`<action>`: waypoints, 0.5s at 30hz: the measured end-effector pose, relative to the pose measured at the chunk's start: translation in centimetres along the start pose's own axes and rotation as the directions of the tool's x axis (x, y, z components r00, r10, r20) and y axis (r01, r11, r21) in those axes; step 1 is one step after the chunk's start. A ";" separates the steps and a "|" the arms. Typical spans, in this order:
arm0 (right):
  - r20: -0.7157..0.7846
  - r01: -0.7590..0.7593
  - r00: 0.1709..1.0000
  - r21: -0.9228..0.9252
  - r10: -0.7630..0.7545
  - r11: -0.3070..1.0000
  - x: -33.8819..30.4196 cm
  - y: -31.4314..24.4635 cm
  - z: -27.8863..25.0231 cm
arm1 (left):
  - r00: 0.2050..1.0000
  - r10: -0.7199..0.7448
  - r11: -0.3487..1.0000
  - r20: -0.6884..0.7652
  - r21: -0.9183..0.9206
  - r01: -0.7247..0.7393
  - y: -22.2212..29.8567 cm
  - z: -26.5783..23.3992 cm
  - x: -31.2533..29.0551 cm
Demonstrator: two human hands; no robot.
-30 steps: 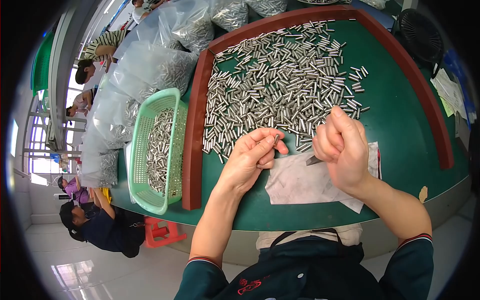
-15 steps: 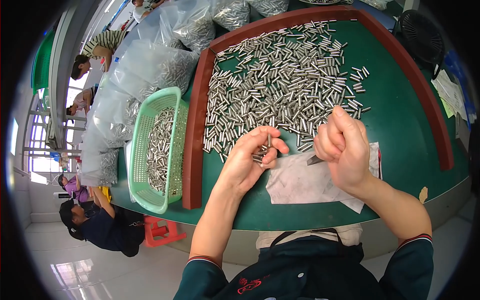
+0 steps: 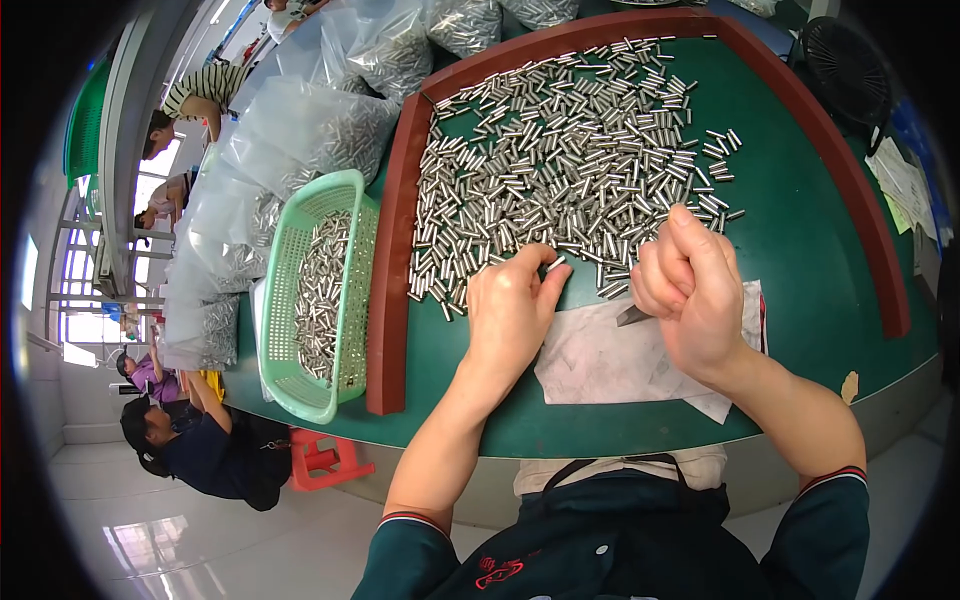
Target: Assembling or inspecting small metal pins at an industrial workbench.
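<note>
Short shiny metal pins (image 3: 560, 150) lie in a wide, loose spread on the green tabletop. At the spread's near edge my left hand (image 3: 510, 305) is turned back-up, with a single metal pin (image 3: 556, 264) pinched between thumb and forefinger. Its curled fingers are hidden, so I cannot see whether more pins are under them. To the right, my right hand (image 3: 690, 290) is closed in a fist around a dark, flat-ended tool (image 3: 632, 316), of which only the tip shows. Beneath that fist lies a stained white cloth (image 3: 610, 365).
A brown raised border (image 3: 392, 300) frames the pins. Left of it stands a light-green basket (image 3: 350, 330) holding more pins. Clear plastic bags (image 3: 350, 135) of metal parts line the far left. A black fan (image 3: 845, 70) sits at the back right. Several people work at left.
My left hand has rolled from palm-up to back-up and moved slightly forward toward the pins, a pin at its fingertips. My right hand stays nearly still.
</note>
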State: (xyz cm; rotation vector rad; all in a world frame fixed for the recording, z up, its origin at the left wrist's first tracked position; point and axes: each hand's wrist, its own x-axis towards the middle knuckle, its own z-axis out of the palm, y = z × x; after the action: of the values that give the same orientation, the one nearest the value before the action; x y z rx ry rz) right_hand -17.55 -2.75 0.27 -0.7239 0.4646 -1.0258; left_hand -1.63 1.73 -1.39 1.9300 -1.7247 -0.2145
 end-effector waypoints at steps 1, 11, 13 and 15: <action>-0.006 0.007 1.000 -0.017 -0.008 1.000 0.0 0.0 -0.1 | 1.000 0.002 1.000 0.001 -0.001 -0.002 0.1 0.0 0.1; -0.017 -0.006 1.000 0.008 0.006 1.000 -0.1 0.2 -0.3 | 0.778 0.045 -0.085 0.626 -0.774 0.628 -1.4 -1.9 -0.1; -0.001 -0.005 1.000 0.018 0.005 1.000 -0.1 0.1 -0.2 | 0.773 0.053 -0.072 0.632 -0.770 0.634 -1.7 -1.5 -0.1; -0.003 -0.005 1.000 0.017 0.005 1.000 -0.1 0.2 -0.2 | 0.769 0.067 -0.054 0.636 -0.767 0.639 -1.9 -1.2 -0.2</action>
State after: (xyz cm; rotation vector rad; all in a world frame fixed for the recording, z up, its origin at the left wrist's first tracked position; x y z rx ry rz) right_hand -17.58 -2.70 0.03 -0.7057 0.4593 -1.0251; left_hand 0.55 2.32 -1.39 0.9596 -0.6372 -1.7911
